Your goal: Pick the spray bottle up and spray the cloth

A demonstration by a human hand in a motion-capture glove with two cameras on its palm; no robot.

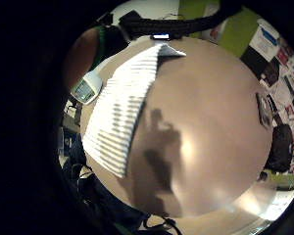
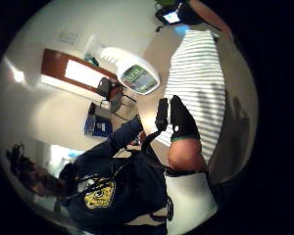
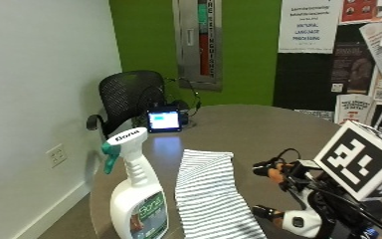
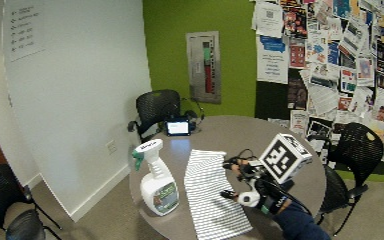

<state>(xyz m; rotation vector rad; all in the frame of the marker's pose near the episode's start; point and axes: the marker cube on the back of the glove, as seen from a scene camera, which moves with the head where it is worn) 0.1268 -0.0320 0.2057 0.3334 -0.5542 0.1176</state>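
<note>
Tabletop: hand (image 3: pixel 290 196) open above cloth (image 3: pixel 207 194)

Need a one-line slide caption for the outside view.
Gloved right hand hovers over a round table beside a striped cloth; the spray bottle stands upright, untouched, on the cloth's other side.

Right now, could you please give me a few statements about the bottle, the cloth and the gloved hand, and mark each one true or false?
1. The spray bottle stands upright on the table. True.
2. The gloved hand grips the bottle. False: it hovers beside the striped cloth, apart from the bottle.
3. The cloth lies flat between the bottle and the hand. True.
4. The cloth is draped over the chair. False: it lies on the table.
5. A small lit screen stands at the table's far edge. True.
</note>
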